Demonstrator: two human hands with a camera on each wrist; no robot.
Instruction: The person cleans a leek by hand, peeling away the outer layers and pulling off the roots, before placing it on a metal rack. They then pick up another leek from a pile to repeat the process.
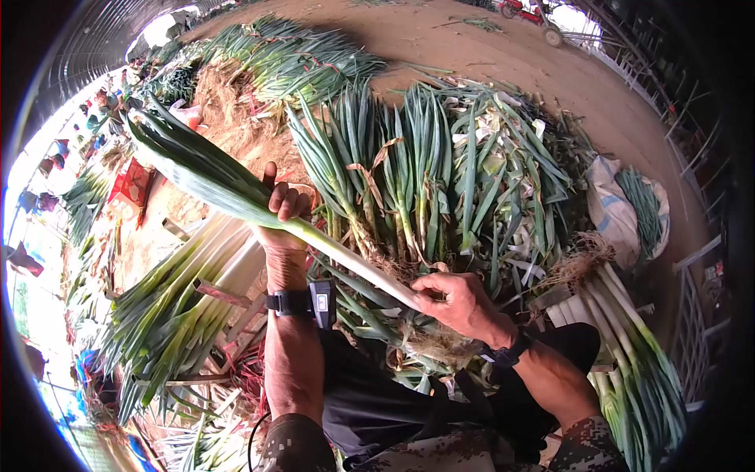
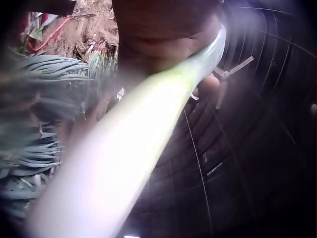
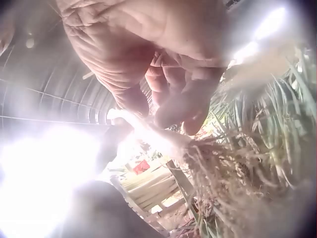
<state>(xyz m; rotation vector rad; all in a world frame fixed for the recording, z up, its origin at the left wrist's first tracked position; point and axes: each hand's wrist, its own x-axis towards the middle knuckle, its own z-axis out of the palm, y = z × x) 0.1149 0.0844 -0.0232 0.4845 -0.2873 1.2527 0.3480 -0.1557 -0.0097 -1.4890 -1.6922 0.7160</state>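
A single long green onion (image 1: pixel 354 263) slants across in front of me, leaves to the upper left and white shank to the lower right. Where the leaves begin, my left hand (image 1: pixel 283 216) grips it, with the wrist wearing a black strap and device. My right hand (image 1: pixel 465 305) pinches the lower white end between thumb and fingertips. In the right wrist view, stringy brown roots (image 3: pixel 205 163) show just past the fingers. The pale shank (image 2: pixel 119 144) fills the middle of the left wrist view, overlapping part of the left hand.
Unpeeled green onions (image 1: pixel 358 149) stand bunched ahead, beside a heap of stripped leaves (image 1: pixel 503 169). White-shanked onions (image 1: pixel 189 291) lie on a wooden rack at left; more onions (image 1: pixel 641 362) lie at right. A white sack (image 1: pixel 609 204) and a red bag (image 1: pixel 130 189) stand farther out.
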